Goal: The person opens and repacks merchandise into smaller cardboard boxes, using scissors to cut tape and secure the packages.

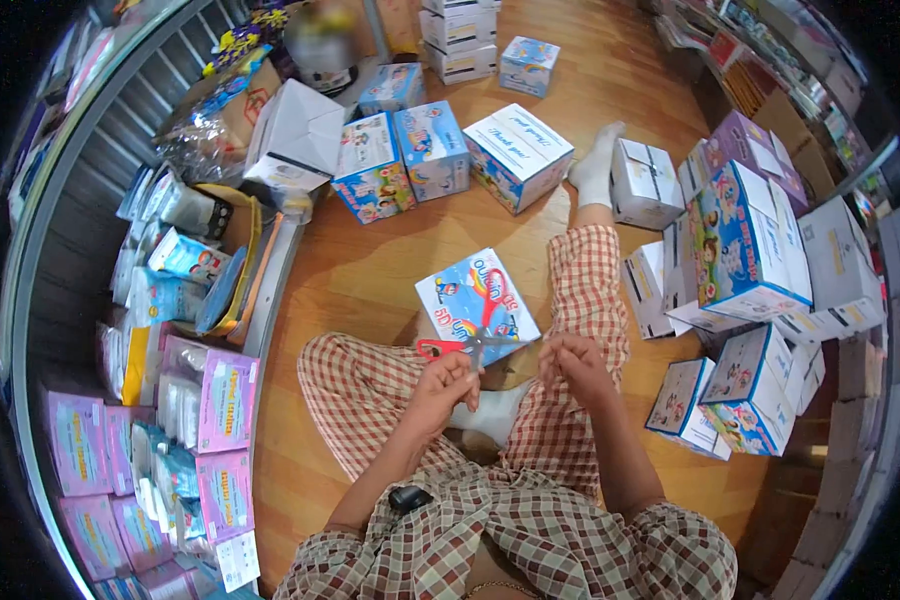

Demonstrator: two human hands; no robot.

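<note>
A pair of scissors (492,300) with red handles is spread wide, one blade pointing right and the other down into my left hand (445,388). My left fingers are closed around it near that lower blade. Just right of the other blade's tip, my right hand (576,366) has its fingers curled together; whether anything thin is between them I cannot make out. Beneath the scissors, a blue and white printed box (450,285) lies on the wooden floor between my legs, partly covered by the scissors.
Printed cartons (375,172) and a "Thank you" box (518,150) stand ahead on the floor. More cartons (740,240) are stacked at my right, beside shelves. On the left, a metal rack holds pink boxes (228,400) and wrapped packs. My socked foot (597,170) reaches forward.
</note>
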